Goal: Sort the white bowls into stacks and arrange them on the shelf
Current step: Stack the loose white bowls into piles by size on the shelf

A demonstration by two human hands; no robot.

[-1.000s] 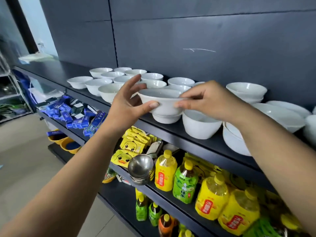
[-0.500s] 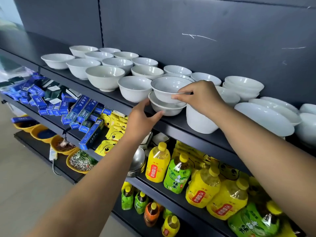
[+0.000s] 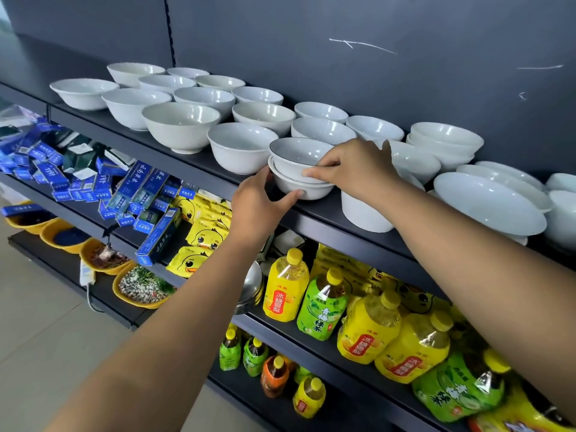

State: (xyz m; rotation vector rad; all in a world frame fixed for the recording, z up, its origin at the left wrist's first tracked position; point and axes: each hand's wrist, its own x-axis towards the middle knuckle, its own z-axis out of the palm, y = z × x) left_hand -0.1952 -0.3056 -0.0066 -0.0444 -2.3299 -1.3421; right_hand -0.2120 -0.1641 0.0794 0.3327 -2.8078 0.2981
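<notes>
Dark grey top shelf (image 3: 321, 213), front edge: left hand (image 3: 258, 207) cups and right hand (image 3: 355, 169) pinches two nested white ceramic bowls (image 3: 299, 169), while many single white bowls (image 3: 180, 126) toward ten o'clock remain unstacked, so sorting appears early.

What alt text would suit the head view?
A person holds a stack of two white bowls at the top shelf: the left hand grips the lower bowl, the right hand pinches the rim of the upper bowl. Other white bowls stand around.
</notes>
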